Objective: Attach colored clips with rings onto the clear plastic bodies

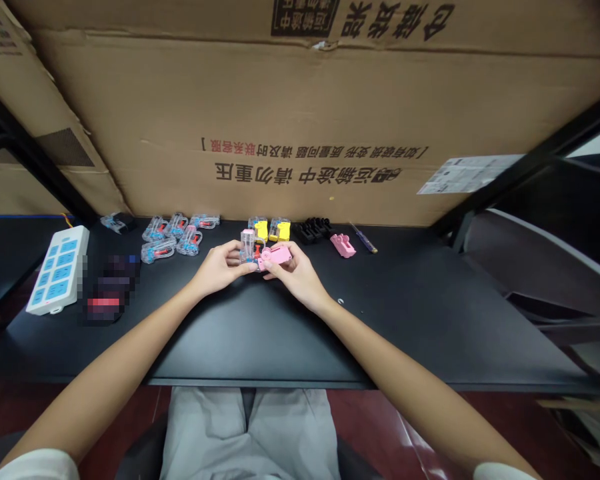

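Observation:
At the middle of the dark table, my left hand [219, 270] is closed on a clear plastic toy-like casing [247, 245] with a red part inside. My right hand [303, 277] pinches a pink plastic part [281, 255], which meets the casing's right side; whether the two are joined I cannot tell. Just behind my hands lie two clear-and-yellow pieces [280, 229]. A row of black plastic parts [313, 230] lies behind my right hand, with another pink part [343, 245] to its right. Several clear casings [159, 249] with red and blue bits are grouped left of my left hand.
A screwdriver [364, 239] lies at the back right. On the left are a white power strip [60, 270] and a pixelated dark object [111, 288]. A small white bit [341, 301] lies near my right forearm. A cardboard sheet [280, 100] walls the table's back.

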A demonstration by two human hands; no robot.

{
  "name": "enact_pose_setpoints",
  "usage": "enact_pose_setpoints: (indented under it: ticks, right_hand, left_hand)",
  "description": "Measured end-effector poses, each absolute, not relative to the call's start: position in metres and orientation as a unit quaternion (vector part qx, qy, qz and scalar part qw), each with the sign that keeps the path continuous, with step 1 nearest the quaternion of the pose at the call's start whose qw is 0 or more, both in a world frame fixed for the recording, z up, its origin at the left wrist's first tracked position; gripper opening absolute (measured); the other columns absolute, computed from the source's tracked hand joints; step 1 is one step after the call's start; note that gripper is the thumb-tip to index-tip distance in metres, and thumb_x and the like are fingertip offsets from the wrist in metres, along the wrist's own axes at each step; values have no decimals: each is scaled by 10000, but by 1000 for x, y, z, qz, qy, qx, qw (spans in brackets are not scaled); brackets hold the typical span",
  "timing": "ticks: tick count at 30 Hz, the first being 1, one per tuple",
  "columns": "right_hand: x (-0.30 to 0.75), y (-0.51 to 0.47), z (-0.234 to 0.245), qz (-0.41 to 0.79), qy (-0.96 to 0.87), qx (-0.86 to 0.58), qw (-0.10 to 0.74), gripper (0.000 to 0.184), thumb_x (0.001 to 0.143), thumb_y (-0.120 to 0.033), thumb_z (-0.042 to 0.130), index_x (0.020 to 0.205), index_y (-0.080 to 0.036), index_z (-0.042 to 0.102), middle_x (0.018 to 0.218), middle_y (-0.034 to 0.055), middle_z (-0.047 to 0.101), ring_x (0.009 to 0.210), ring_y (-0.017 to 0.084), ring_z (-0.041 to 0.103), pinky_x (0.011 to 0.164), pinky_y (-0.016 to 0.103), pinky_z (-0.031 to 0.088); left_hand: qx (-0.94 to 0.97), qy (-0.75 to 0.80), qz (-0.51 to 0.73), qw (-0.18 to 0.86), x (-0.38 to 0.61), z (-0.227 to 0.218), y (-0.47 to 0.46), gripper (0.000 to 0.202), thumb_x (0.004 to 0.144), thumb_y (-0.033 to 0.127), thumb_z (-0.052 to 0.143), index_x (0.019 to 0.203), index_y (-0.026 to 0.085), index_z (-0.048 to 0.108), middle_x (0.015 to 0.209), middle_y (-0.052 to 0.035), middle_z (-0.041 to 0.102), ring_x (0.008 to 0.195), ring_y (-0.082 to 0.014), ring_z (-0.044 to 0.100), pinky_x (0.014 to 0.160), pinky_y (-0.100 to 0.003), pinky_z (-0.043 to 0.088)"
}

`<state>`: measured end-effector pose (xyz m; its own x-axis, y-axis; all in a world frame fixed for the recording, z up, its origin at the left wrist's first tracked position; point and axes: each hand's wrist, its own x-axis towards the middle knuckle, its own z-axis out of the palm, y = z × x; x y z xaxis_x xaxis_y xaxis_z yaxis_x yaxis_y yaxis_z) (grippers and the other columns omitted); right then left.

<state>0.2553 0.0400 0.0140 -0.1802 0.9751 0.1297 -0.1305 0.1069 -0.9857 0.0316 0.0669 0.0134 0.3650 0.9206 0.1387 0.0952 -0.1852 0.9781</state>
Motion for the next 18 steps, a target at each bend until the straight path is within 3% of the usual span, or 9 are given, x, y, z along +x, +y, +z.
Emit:
enact_pose_setpoints:
  ticks: [18]
  right_hand:
    - [249,36,15,511,-566,-390,516,499,823,-559,907,1117,-267,629,1084,53,724,932,242,725,743,406,688]
  left_hand:
    - [667,384,403,495,35,15,63,550,770,533,941,1142,178,746,1170,-119,843,1013,-313,836,970,-465,669]
